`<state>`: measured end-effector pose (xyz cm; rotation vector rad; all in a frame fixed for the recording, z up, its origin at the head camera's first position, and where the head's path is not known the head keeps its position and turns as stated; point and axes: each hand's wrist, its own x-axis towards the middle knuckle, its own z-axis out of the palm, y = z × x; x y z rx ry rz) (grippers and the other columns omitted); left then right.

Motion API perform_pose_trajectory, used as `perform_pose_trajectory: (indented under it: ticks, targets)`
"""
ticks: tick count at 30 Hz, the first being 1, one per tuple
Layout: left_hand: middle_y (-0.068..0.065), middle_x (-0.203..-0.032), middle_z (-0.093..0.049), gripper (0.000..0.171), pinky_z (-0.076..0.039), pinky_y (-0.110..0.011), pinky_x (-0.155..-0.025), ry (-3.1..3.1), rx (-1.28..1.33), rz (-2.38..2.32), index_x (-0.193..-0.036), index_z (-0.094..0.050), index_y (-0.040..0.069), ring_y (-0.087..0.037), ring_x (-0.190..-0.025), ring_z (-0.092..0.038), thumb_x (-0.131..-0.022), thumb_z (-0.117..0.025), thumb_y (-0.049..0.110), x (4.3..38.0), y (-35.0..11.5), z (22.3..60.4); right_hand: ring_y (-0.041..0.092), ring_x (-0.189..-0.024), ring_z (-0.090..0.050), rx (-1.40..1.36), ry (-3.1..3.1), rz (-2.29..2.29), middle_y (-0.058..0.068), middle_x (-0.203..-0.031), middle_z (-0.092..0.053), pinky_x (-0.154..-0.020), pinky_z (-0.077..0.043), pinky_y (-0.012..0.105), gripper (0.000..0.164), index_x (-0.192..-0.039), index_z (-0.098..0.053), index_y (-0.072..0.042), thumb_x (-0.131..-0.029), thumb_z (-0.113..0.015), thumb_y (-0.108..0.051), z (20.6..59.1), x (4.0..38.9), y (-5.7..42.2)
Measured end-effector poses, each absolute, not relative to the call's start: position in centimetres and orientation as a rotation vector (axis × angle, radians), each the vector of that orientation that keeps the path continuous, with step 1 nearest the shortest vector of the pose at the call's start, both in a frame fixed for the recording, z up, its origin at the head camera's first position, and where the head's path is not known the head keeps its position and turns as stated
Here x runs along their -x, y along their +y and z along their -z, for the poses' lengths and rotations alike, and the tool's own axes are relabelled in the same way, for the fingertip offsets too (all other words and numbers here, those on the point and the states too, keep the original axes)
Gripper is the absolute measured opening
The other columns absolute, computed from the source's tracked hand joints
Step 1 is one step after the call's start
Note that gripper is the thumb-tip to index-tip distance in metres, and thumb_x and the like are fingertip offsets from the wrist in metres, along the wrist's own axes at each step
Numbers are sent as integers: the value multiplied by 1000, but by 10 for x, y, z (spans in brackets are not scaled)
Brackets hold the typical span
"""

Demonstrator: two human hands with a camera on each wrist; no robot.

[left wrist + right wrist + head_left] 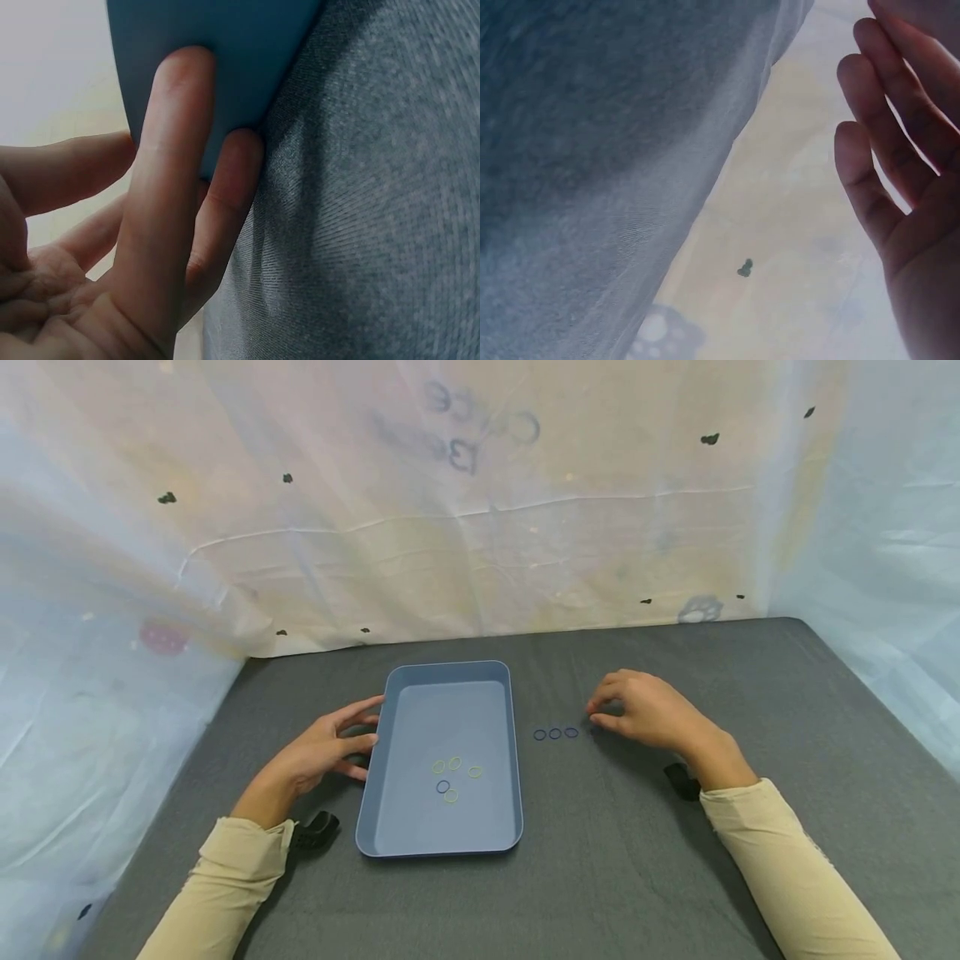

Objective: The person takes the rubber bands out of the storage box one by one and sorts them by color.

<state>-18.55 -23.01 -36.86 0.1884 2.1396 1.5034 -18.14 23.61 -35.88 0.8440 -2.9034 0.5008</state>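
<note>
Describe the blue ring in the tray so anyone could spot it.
Find the blue-gray rectangular tray on the dark gray cloth. Inside, four thin yellow rings lie loosely clustered. The blue ring is among them, the only one not yellow.

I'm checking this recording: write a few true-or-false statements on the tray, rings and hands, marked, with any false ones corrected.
1. The left hand touches the blue-grey rectangular tray. True.
2. The tray's contents share one colour. False: it holds four thin yellow rings and one thin dark-blue ring.
3. Three more dark-blue rings lie in a row between the tray and the right hand. True.
4. The right hand is inside the tray. False: it is over the dark-grey cloth, beyond the row.
5. Beige fabric sleeves cover both forearms. True.
</note>
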Motion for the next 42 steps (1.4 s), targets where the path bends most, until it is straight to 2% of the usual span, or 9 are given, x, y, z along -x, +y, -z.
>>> perform_pose_trajectory:
  ticks: [9,22,33,42]
  targets:
    - [-26,-159,-22,68,-64,-45,-77,2127,-183,-1515,-161,-21,23,-27,-107,-65,-103,-54,9,186,-230,368,24,-104,-64,-901,-2865,-517,0,-105,-70,-85,-56,47,14,-99,-78,-17,-85,-79,-16,355,179,226]
    - [-26,-161,-20,68,-64,-45,-77,2137,-173,-1523,-160,-22,23,-28,-110,-64,-102,-56,12,185,-231,368,15,-100,-64,-1127,-2743,-651,-7,-103,-69,-85,-56,38,12,-98,-78,-19,-86,-79,-19,344,179,178]
    - [-25,-160,-21,67,-64,-45,-77,2119,-202,-1525,-160,-23,23,-26,-107,-66,-102,-56,13,193,-227,373,11,-98,-62,-1233,-2717,-694,-8,-102,-69,-85,-56,33,12,-99,-78,-18,-88,-78,-21,350,176,147]
    - [-25,-160,-22,67,-64,-46,-77,2136,-188,-1514,-160,-24,24,-27,-108,-65,-102,-55,11,193,-228,371,12,-102,-62,-1322,-2693,-698,-7,-102,-70,-92,-54,34,12,-99,-79,-19,-89,-77,-23,355,177,120]
